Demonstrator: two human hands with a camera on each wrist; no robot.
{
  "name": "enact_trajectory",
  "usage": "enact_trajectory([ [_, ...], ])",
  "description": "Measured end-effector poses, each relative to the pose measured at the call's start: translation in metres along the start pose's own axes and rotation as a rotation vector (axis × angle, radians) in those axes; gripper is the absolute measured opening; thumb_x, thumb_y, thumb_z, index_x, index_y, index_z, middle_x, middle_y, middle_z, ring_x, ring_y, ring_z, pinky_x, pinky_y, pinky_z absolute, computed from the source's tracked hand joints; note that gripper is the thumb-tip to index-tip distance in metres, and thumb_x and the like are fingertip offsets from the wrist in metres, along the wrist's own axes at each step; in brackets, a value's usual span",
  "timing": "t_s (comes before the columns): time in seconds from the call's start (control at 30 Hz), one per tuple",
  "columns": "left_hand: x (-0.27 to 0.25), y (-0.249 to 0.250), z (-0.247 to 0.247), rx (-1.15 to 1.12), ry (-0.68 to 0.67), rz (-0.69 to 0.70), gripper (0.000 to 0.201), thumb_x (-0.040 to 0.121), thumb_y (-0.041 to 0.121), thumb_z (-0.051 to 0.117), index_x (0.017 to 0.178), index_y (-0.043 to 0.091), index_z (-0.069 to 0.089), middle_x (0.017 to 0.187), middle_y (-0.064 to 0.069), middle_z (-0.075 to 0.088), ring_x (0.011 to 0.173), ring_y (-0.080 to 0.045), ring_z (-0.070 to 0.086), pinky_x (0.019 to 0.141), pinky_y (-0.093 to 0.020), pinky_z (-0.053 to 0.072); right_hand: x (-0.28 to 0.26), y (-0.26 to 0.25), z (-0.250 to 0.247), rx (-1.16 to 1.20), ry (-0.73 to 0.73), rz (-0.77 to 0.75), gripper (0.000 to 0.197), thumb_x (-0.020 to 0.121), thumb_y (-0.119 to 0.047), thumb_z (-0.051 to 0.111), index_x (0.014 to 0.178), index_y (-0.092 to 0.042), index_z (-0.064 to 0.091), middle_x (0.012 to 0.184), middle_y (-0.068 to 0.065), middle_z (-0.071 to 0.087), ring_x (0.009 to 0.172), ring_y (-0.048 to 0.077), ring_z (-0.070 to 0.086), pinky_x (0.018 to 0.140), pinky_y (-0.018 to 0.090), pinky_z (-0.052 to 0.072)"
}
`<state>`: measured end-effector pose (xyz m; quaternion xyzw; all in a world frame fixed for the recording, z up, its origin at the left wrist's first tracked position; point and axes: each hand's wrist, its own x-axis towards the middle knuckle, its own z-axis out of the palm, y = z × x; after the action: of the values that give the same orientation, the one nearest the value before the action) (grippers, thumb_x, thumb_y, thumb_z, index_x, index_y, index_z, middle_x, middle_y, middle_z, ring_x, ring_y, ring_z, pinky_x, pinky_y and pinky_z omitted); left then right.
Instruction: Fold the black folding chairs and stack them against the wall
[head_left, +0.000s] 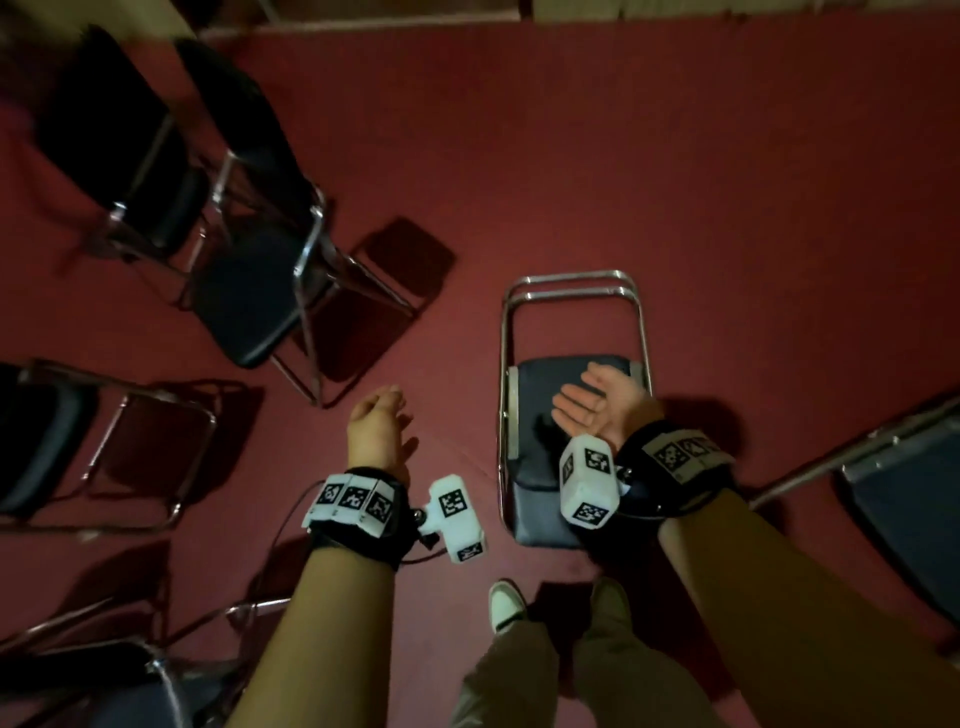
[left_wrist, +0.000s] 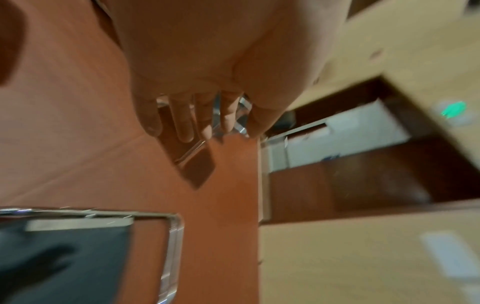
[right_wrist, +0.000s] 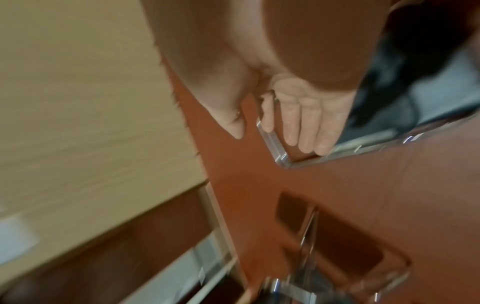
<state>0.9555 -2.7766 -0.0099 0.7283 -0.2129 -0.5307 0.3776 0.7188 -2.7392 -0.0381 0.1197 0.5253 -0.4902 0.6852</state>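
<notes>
While the folded chair (head_left: 566, 410) lies flat on the red carpet (head_left: 675, 182) just ahead of my feet, my right hand (head_left: 597, 405) hovers over its black seat, palm up and fingers straight, holding nothing. My left hand (head_left: 376, 423) hangs beside the chair over bare carpet, fingers loosely extended and empty. Unfolded chairs (head_left: 254, 270) stand to my left, another at far right (head_left: 904, 509).
</notes>
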Motion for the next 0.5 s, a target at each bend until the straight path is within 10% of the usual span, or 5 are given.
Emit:
enact_trajectory([
  [0.1,-0.032,0.047,-0.028,-0.089,0.010,0.064,0.007,0.099,0.022,0.054,0.104,0.023,0.058,0.109,-0.002,0.063,0.102,-0.021,0.058,0.094,-0.044,0.043,-0.047,-0.021,0.047,-0.063,-0.039,-0.033,0.032,0.102,-0.028,0.048,0.128,-0.010,0.046,0.097,0.011,0.056,0.115,0.031,0.056,0.091,0.042,0.049],
  [0.27,-0.059,0.106,-0.077,-0.225,0.063,0.179,0.005,0.099,0.022,0.054,0.099,0.022,0.059,0.102,-0.003,0.062,0.087,-0.017,0.059,0.076,-0.033,0.043,-0.093,-0.037,0.114,-0.139,-0.156,-0.100,0.020,0.101,-0.029,0.049,0.086,-0.015,0.049,0.064,0.009,0.062,0.061,0.021,0.065,0.080,0.041,0.052],
  [0.5,-0.037,0.144,-0.145,-0.349,0.133,0.223,0.034,0.098,0.023,0.055,0.130,0.011,0.059,0.125,-0.010,0.067,0.106,-0.020,0.064,0.072,-0.033,0.044,-0.108,-0.024,0.207,-0.274,-0.243,-0.103,0.017,0.098,-0.026,0.054,0.090,-0.012,0.053,0.099,0.015,0.061,0.088,0.030,0.061,0.076,0.043,0.052],
])
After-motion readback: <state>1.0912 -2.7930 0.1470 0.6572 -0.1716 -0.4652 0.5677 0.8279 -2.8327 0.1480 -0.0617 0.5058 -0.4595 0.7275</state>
